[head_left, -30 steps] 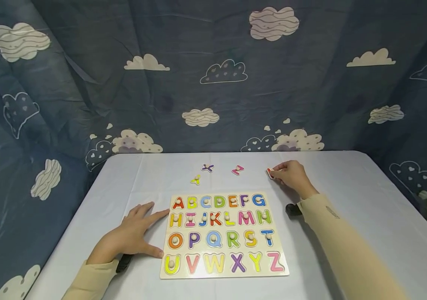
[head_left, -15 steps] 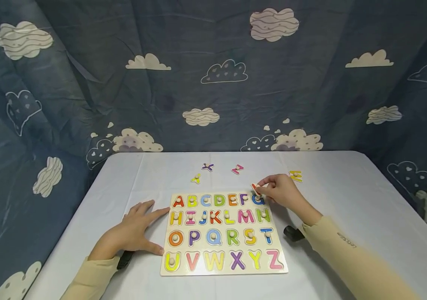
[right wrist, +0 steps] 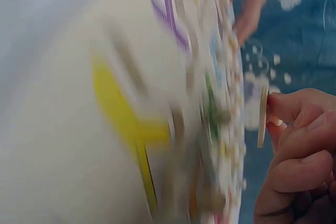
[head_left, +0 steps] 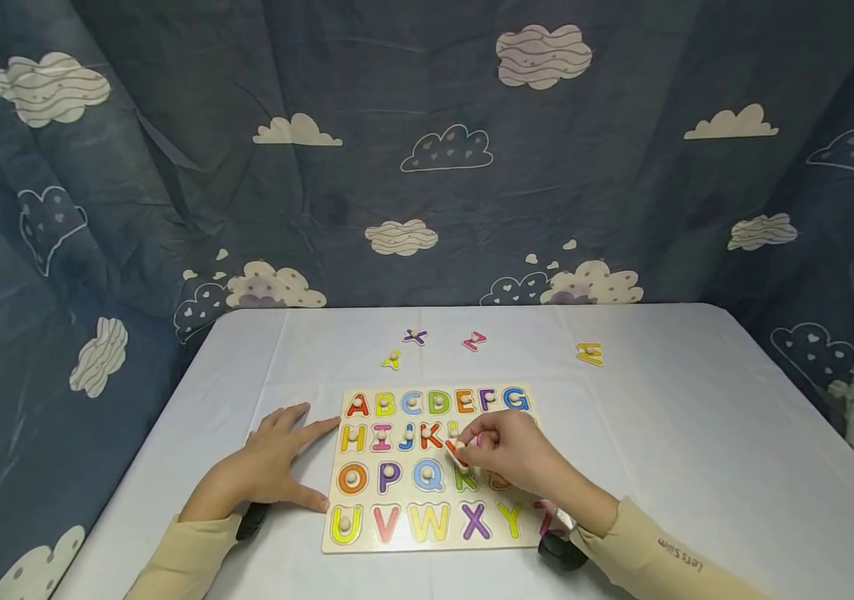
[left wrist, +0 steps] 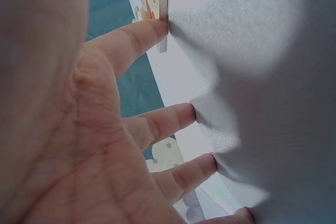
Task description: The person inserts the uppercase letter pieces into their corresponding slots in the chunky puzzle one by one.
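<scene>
Right hand: your right hand [head_left: 505,458] hovers over the middle of the puzzle board [head_left: 397,542], above the K, L and R area, fingers curled, pinching a small red letter piece [head_left: 456,452] by its peg.
Red letter piece: it is held just above the board between the second and third rows, tilted, and not seated in any slot; in the right wrist view it shows edge-on [right wrist: 262,116] at your fingertips [right wrist: 286,109], a little off the blurred board face [right wrist: 157,103].
Left hand: your left hand [head_left: 265,467] lies flat on the counter [head_left: 696,433] with fingers spread and straight, holding nothing; the index fingertip [left wrist: 155,27] touches the board's left edge [left wrist: 163,9].
Puzzle board: it lies flat on the counter in front of you, with four rows of coloured letters from A to Z.
Loose pieces: a purple piece [head_left: 415,336], a pink piece [head_left: 475,340] and a yellow piece [head_left: 392,359] lie on the counter beyond the board; an orange-yellow piece [head_left: 590,353] lies further right, well apart from them.
Backdrop: a blue curtain with clouds [head_left: 427,167] hangs behind the counter.
</scene>
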The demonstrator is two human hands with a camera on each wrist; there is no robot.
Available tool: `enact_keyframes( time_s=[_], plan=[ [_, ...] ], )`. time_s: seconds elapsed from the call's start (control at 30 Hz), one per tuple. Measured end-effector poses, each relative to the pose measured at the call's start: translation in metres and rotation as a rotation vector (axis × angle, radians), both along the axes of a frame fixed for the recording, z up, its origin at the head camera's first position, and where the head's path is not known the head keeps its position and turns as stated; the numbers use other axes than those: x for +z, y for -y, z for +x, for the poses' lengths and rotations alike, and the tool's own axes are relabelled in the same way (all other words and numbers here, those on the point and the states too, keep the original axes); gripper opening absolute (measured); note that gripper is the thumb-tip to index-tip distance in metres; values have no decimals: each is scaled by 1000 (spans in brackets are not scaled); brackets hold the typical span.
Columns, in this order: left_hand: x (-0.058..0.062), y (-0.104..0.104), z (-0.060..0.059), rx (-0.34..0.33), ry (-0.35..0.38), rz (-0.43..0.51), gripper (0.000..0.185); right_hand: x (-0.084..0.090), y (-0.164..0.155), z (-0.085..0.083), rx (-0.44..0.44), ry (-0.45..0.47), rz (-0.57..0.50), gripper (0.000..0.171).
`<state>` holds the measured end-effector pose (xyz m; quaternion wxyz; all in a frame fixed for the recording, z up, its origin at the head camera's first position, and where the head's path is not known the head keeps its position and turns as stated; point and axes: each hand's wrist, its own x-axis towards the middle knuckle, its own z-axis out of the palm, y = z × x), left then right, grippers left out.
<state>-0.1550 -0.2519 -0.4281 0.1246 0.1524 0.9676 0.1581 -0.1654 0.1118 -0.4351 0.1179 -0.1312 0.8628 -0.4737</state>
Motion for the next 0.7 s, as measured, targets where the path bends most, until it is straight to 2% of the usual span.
enact_keyframes(
  time_s=[0.23,0.4,0.57,0.7],
  plan=[
    [-3,-2,-2,-3,-9,18,118,-2,26,26,97,19,-34,8],
    [-3,0,-1,2,-9,14,119,-8,43,40,148,70,-73,10],
    [-3,1,0,-6,-8,14,118,-13,57,49,163,83,-124,12],
    [-2,1,-1,-15,-13,12,117,-15,66,52,174,60,-134,13]
  ],
)
